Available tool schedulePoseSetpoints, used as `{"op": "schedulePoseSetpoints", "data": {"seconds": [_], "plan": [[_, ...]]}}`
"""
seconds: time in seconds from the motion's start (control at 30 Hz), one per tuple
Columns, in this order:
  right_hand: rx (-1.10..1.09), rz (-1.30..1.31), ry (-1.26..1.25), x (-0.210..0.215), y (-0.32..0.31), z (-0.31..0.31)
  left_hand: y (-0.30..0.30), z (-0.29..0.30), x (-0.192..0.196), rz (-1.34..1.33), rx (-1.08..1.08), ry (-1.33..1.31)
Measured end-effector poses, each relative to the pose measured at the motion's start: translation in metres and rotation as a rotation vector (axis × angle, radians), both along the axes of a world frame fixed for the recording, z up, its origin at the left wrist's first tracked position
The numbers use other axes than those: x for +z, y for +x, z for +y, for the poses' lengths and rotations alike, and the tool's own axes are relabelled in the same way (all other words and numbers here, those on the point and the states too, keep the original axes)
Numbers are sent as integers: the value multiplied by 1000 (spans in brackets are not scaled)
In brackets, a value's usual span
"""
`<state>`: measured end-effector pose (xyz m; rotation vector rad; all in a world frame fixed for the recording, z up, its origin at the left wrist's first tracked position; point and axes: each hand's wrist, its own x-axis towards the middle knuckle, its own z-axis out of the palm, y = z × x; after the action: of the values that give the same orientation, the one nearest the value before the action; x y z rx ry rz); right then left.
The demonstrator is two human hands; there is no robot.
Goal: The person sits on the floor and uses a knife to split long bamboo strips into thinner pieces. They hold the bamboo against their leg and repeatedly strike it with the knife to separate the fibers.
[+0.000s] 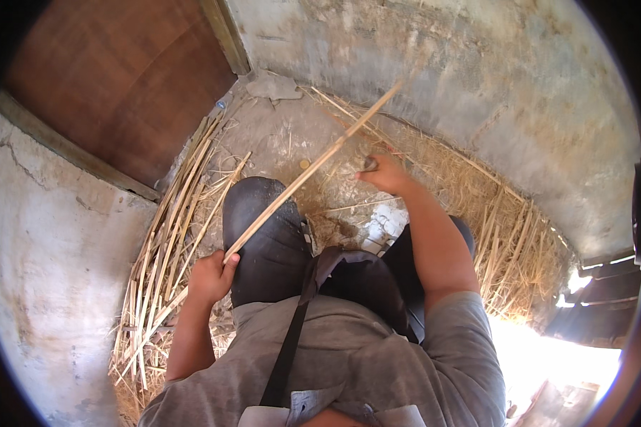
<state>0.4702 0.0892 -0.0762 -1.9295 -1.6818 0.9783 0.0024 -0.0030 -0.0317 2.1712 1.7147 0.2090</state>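
Note:
My left hand (212, 276) is closed round a long, pale bamboo strip (313, 168). From that hand the strip slants across my left knee and over the floor toward the far wall. Its far end is blurred. Beyond my right knee, my right hand (386, 176) is closed, with the dark end of a small object (369, 164) showing at its fingers. What that object is, I cannot make out. The right hand is beside the strip and apart from it.
Long strips (165, 249) lie in a pile along the left wall. Straw-like shavings and more strips (513, 242) cover the floor on the right. A brown door panel (121, 85) is at the far left. A grey stone (273, 87) sits by the far wall (434, 64).

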Motion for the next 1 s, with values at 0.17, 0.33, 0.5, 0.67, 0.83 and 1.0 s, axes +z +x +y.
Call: {"op": "schedulePoseSetpoints", "data": {"seconds": [0.17,0.33,0.5,0.67,0.83,1.0], "plan": [[21,-177,265,-25,13,-8,1,4,2,32,-12,-6],[440,-390,69,43,-66,-28,9,-3,20,116,11,11],[305,-110,14,-1,-32,-7,4,4,12,103,-7,28],[130,-110,54,0,-12,-10,10,0,4,58,40,90],[343,-288,80,27,-44,-23,12,0,12,91,31,56],[359,-295,152,3,-46,-10,2,2,2,112,-19,103]]}}
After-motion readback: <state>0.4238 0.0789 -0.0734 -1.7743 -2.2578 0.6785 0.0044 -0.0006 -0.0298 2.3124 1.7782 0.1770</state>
